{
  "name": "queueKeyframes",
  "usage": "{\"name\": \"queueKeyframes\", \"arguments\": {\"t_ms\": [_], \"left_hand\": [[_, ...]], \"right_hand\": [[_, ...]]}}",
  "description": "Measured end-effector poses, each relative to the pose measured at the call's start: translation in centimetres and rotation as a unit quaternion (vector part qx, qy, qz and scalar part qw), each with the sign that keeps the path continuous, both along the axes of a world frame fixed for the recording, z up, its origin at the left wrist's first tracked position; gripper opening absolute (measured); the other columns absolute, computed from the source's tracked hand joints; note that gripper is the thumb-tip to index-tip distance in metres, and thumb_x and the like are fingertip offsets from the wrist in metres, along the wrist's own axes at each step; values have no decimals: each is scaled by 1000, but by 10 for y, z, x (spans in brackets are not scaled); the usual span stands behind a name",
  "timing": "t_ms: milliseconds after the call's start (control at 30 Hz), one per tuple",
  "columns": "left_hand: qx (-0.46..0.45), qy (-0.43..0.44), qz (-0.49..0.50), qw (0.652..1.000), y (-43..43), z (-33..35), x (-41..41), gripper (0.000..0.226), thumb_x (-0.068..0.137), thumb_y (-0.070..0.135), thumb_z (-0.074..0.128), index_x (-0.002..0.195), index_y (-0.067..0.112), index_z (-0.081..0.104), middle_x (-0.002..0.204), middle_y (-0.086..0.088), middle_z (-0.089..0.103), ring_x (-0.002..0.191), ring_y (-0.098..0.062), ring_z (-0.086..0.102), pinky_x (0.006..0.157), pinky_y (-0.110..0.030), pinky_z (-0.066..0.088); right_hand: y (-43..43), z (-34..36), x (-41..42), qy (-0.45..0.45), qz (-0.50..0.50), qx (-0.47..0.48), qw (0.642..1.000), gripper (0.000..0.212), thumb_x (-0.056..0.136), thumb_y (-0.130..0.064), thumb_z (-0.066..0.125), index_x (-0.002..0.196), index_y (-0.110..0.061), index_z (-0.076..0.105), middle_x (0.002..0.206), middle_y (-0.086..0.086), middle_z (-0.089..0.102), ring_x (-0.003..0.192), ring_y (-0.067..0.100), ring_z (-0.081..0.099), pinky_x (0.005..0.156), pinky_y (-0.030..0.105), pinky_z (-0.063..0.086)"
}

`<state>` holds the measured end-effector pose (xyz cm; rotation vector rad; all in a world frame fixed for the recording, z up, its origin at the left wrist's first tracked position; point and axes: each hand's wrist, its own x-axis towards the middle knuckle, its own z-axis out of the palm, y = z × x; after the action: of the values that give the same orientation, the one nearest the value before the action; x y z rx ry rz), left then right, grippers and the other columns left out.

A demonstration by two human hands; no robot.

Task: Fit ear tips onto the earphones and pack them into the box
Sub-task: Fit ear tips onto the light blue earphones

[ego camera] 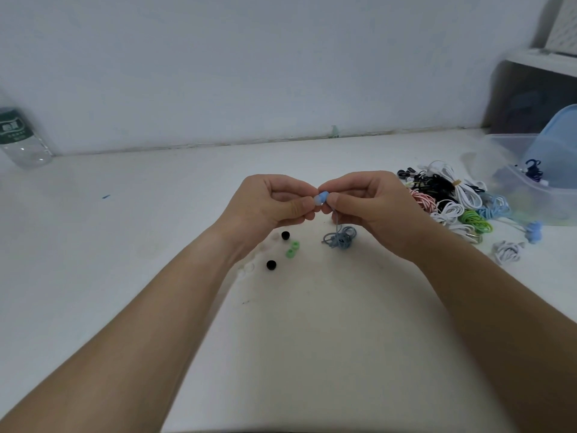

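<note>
White tabletop (125, 245) against a pale wall: a person works on a blue earbud (325, 194) held up over the middle of the table. Far left of the earbud, by the wall, stands a clear water bottle (22, 135).

Just left of the earbud, the left hand (274, 203) is curled. Its thumb and forefinger pinch what looks like a pale ear tip (318, 200) pressed against the bud, though the fingertips hide most of the tip.

Below and left of the earbud, loose ear tips lie scattered on the table: translucent white ones (246, 267), two black tips (285, 235) and two green tips (293, 248). Directly below the earbud, its grey-blue cable (340, 239) hangs down to a small coil resting on the surface.

Just right of the earbud, the right hand (371, 204) pinches the bud's body near where the cable leaves it. Farther right lies a heap of bundled earphones (446, 198) in white, black, green, red-striped and blue. Beyond the heap, well right of the earbud, is a clear plastic box (512, 182) with a blue lid (559, 145) propped at it and something dark inside.

By the look of it, the fitting step is in hand. The next move would call for a firm push, perhaps a twist, to seat the tip. The other bud would then need checking before the set goes to the box.
</note>
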<state>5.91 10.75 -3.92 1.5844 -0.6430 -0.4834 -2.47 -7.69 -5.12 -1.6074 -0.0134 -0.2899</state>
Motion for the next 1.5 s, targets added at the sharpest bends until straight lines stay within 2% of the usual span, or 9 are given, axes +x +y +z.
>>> {"name": "queueKeyframes", "arguments": {"t_ms": [133,400,633,733,933,1167,1300,1500], "left_hand": [[-2,-10,11,1000,-1,0,0,8,85,8,76,93,10,76,83,-7,77,74,-16,70,69,-21,54],[1,-16,26,1000,-2,-4,1,10,88,5,73,97,8,75,85,-11,77,74,-16,71,70,-22,56],[-10,3,9,1000,-2,-5,2,9,89,6,72,96,11,75,87,-8,77,76,-17,70,73,-24,55],[-8,1,8,1000,-2,-6,2,9,88,6,73,96,10,75,88,-11,77,77,-18,71,79,-29,58],[-14,-6,13,1000,-2,-5,1,9,88,8,73,95,12,76,87,-9,77,76,-17,70,72,-26,55],[-14,-15,33,999,-4,-7,1,11,89,7,72,99,8,75,89,-14,77,77,-19,69,82,-37,55],[-21,4,18,1000,-4,-7,2,9,89,7,71,97,10,76,85,-9,76,76,-17,70,78,-30,57],[-22,17,-1,1000,-2,-6,3,11,89,8,70,100,10,75,92,-13,77,78,-17,70,76,-27,56]], "right_hand": [[2,0,0,-12,-21,-15,1000,15,91,4,65,99,-5,74,83,12,76,71,15,69,68,24,56],[5,2,0,-36,-58,-67,995,13,89,6,68,99,0,73,86,20,75,65,13,69,64,21,55],[2,1,0,15,-22,-3,1000,14,92,0,65,100,-7,75,85,15,75,75,21,67,70,26,55],[0,1,0,20,-13,-2,1000,14,92,0,66,99,-7,76,87,17,75,78,24,66,71,28,55],[4,4,-2,-14,-39,-26,999,13,91,4,65,100,-1,73,82,13,75,70,16,69,68,24,55],[11,3,0,-51,-90,-82,991,16,87,3,70,91,-12,75,81,13,76,69,17,71,67,25,57],[10,6,-2,-19,-65,-46,997,13,90,1,67,95,-9,75,81,15,75,68,18,68,67,25,57],[5,9,-5,45,-13,7,999,12,92,-3,66,97,-10,74,81,10,72,65,17,64,64,28,54]]}}
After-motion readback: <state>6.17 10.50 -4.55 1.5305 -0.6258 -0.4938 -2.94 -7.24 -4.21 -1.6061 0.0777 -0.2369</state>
